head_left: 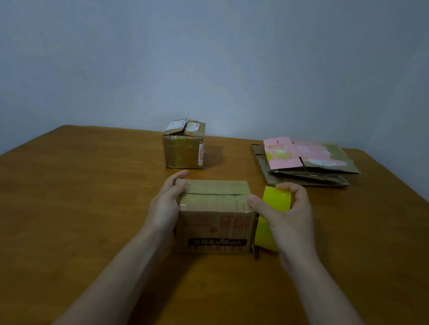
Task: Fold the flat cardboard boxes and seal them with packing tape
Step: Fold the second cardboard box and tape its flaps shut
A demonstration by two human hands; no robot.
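A small folded cardboard box point(214, 216) stands on the wooden table point(70, 213) in front of me, its top flaps closed along a centre seam. My left hand point(166, 205) grips its left side, with the fingers curled over the top left edge. My right hand point(285, 217) holds a roll of yellow packing tape point(274, 199) just right of the box, thumb near the top right corner. A strip of yellow tape point(264, 233) hangs down along the box's right side.
A second folded box point(183, 148) with white labels stands farther back, centre. A stack of flat cardboard boxes point(306, 164), the top one partly pink, lies at the back right. A grey-blue wall rises behind the table.
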